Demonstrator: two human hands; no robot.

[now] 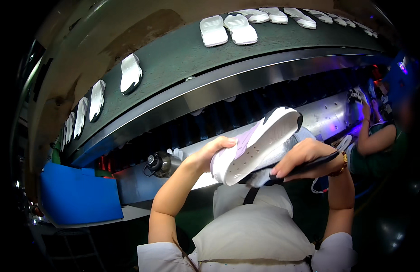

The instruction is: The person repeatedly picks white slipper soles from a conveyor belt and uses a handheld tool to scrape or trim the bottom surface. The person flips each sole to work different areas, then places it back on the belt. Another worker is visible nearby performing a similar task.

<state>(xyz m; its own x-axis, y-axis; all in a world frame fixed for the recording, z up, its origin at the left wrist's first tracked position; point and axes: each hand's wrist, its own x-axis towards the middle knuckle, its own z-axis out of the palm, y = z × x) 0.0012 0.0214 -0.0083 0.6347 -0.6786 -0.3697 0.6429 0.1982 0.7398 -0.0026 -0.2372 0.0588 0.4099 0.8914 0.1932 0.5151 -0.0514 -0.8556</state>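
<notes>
Below the conveyor belt [173, 59], close over the person's apron, both hands hold one sneaker [257, 145], sole up and facing the camera. White sole, lilac and white upper, dark tip at the toe. Long axis runs from lower left, heel end, up to upper right, toe end, pointing toward the belt. Left hand [214, 152] is clamped on the heel end, thumb on the sole edge, fingers wrapped behind on the upper. Right hand [305, 156] sits on the sneaker's right flank, closed on a thin dark tool [309, 164], probably a brush or marker; can't tell which. Tool lies roughly level, its tip pointing left toward the sneaker's lower side edge, near or touching; contact not clear. So the sneaker lies left of the right hand and right of the left hand, and the left hand is the one bearing it. Gold bracelet [343, 164] on the right wrist. On the belt above the sneaker, a curved row of white soles [228, 29], spaced apart. Metal rail [246, 79] between belt and sneaker. Blue bin [81, 195] far left of the sneaker. Co-worker's arm [375, 136] to the sneaker's right, separate from the person's hands.
</notes>
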